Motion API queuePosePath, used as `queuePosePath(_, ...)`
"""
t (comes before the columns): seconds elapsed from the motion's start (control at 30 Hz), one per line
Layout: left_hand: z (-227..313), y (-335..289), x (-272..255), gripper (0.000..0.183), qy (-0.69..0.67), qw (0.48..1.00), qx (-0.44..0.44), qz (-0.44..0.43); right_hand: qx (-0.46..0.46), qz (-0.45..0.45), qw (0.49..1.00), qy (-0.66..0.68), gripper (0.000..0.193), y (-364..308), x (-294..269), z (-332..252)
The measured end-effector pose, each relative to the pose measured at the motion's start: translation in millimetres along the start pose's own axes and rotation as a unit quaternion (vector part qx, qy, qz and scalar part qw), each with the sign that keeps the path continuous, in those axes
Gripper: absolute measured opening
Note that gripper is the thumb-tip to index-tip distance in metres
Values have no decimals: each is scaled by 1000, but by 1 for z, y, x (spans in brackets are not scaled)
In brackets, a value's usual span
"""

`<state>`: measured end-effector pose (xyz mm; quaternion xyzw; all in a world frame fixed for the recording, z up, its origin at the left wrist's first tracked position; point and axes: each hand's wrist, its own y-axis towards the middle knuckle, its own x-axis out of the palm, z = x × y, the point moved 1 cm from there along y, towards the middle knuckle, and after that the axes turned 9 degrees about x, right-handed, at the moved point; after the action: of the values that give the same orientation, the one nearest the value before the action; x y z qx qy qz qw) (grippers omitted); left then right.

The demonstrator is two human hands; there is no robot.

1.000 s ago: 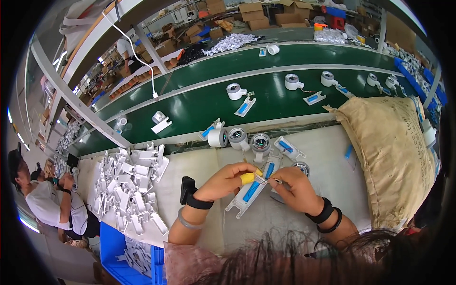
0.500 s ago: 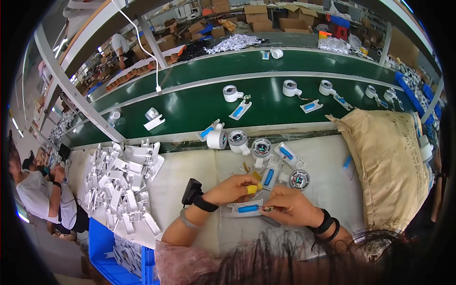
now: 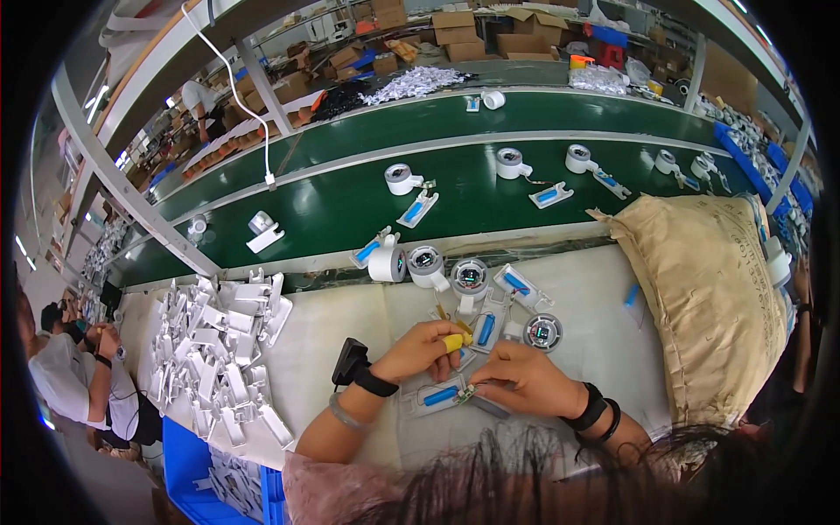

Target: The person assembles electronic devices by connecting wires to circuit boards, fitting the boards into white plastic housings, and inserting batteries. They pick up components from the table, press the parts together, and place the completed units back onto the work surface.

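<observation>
My right hand point(image 3: 525, 378) pinches a small green circuit board point(image 3: 466, 395) with thin wires, at the right end of a white plastic handle shell point(image 3: 416, 402). In that shell lies a blue cylindrical battery point(image 3: 440, 395). My left hand point(image 3: 426, 350), with yellow covers on its fingertips, is closed just above the shell; whatever it pinches is too small to make out. Beyond both hands lie another white shell with a blue battery point(image 3: 486, 330) and a round white-grey housing point(image 3: 542, 332) with its electronics showing.
A pile of white shells point(image 3: 214, 350) covers the left of the table, above a blue bin point(image 3: 188, 472). A brown sack point(image 3: 700, 297) stands at right. Behind runs a green conveyor belt point(image 3: 332, 210) carrying several housings. Another person point(image 3: 79, 367) sits at left.
The whole view has shifted slightly, so most things appear further left. The circuit board now shows more clearly in my right fingers, and the shell under my hands is tilted more.
</observation>
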<state>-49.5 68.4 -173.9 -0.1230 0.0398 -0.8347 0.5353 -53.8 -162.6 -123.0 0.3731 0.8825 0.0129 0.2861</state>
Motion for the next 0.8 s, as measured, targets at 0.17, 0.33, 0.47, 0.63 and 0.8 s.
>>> queuePosePath(0.17, 1, -1, 1, 21, -7, 1000, -3, 4, -17, 8, 1000, -10, 19, 1, 0, -2)
queuePosePath(0.33, 4, 0, 2, 22, -1, 1000, -3, 2, -17, 13, 1000, -15, 18, 1, -1, -2)
queuePosePath(0.47, 3, 0, 2, 22, -7, 1000, -6, 7, -21, 12, 1000, -18, 17, 1, 1, 1)
queuePosePath(0.63, 1, -1, 1, 22, -15, 1000, -1, 8, -21, 13, 1000, -19, 17, 2, 3, 2)
queuePosePath(0.8, 2, -1, 2, 21, -10, 1000, -2, 8, -28, 17, 999, -25, 18, 1, 2, 1)
